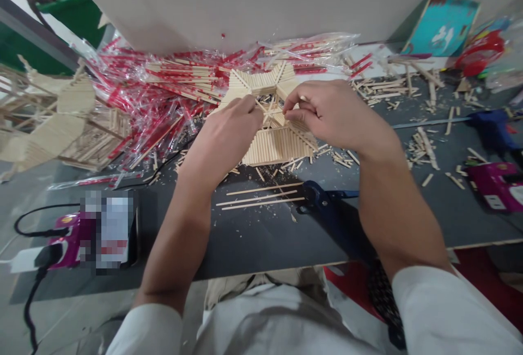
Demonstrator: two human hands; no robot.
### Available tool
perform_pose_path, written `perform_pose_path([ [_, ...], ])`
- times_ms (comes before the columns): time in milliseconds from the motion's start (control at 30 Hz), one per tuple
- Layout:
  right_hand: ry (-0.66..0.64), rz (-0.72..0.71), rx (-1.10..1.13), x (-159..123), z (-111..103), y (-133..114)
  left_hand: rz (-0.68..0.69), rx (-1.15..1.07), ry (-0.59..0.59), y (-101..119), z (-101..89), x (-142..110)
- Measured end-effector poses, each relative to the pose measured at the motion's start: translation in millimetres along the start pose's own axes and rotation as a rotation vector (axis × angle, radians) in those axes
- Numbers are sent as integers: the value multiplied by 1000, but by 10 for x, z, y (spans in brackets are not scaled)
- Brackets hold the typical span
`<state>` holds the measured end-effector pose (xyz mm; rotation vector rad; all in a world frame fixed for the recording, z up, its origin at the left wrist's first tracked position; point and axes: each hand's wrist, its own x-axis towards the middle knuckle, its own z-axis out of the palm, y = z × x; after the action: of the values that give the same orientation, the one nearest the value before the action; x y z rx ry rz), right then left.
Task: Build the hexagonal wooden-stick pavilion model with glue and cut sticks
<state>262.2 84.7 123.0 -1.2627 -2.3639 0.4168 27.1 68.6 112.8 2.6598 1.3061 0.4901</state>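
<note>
A model roof built of pale wooden sticks (278, 145) sits on the dark table, with ribbed panels around an opening crossed by thin sticks. My left hand (229, 132) is closed on its left side, fingers curled over the edge and fingertips partly hidden. Over the right side of the opening, my right hand (327, 110) is closed in a pinch. The pale tip of a short wooden stick (303, 98) shows between its fingers; the rest of the stick is hidden. Nearer me lie three loose thin sticks (261, 198), beside a blue-handled cutter (327, 202).
Red-and-clear plastic packets of sticks (175, 80) heap up behind. Another stick model (53, 110) stands left. A phone (116, 230) lies by a purple power block (67, 238). Stick offcuts (423, 148), a blue glue gun (492, 129) and a second purple block (494, 183) are right.
</note>
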Motion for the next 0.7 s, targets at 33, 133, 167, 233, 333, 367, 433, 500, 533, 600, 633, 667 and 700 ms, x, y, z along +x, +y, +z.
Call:
perform_pose_path([
  [33, -1, -5, 1, 3, 2, -3, 1, -8, 7, -6, 13, 1],
  [133, 2, -12, 5, 8, 3, 0, -14, -32, 6, -19, 21, 12],
  [167, 7, -11, 10, 10, 2, 5, -20, -32, 5, -25, 13, 16],
  [233, 11, -6, 19, 12, 6, 24, -18, -28, 8, -43, -18, 23],
  [333, -9, -17, -5, 17, 29, 72, 9, -65, 38, -93, -76, 27],
  [367, -18, -28, -18, 19, 40, 90, 17, -82, 49, -113, -93, 26],
  [433, -31, -45, -33, 22, 59, 122, 26, -108, 76, -143, -120, 24],
  [500, -32, -46, -38, 24, 71, 141, 32, -123, 103, -156, -134, 24],
  [533, -29, -43, -41, 25, 74, 146, 38, -126, 104, -155, -136, 26],
  [600, -29, -40, -48, 27, 75, 146, 53, -122, 84, -145, -133, 33],
  [633, -29, -41, -49, 28, 75, 144, 60, -117, 73, -139, -129, 39],
  [667, -31, -42, -49, 28, 74, 140, 66, -113, 64, -134, -125, 46],
  [700, -32, -43, -48, 29, 72, 135, 71, -110, 60, -131, -121, 53],
])
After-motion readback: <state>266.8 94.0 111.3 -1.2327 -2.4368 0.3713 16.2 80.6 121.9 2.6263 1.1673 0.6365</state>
